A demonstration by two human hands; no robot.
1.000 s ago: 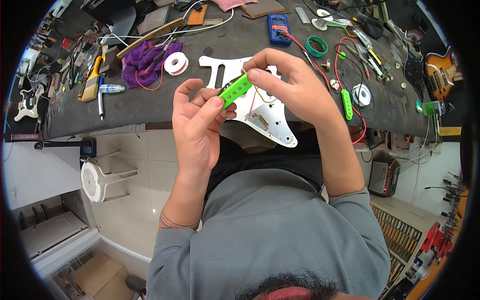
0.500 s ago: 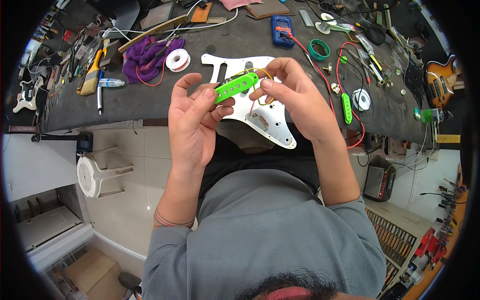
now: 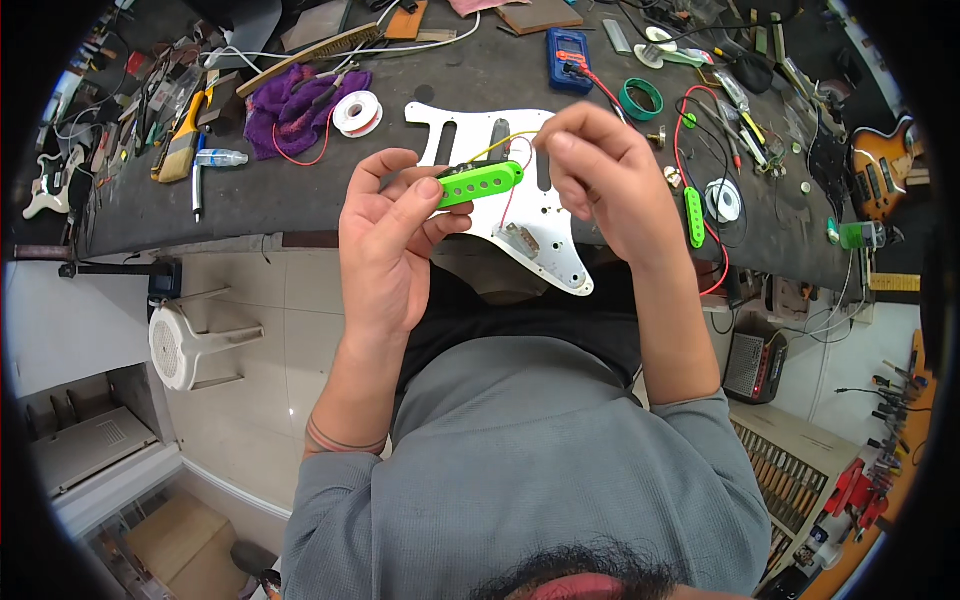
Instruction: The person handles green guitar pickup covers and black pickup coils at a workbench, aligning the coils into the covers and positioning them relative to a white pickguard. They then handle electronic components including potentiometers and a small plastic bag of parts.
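While the left hand [image 3: 388, 240] grips one end of the green guitar pickup [image 3: 482, 186] between thumb and fingers, the right hand [image 3: 612, 185] pinches its yellow wire [image 3: 497, 147]. The pickup is held above the white pickguard [image 3: 472, 125], which juts past the counter's [image 3: 300, 205] front edge.

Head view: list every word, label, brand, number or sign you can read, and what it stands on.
No readable text to quote.
Blue multimeter: any markings too small.
White wire spool: any print too small.
Clear bottle: any label too blurred.
Green pickup cover in the left hand: no lettering visible.
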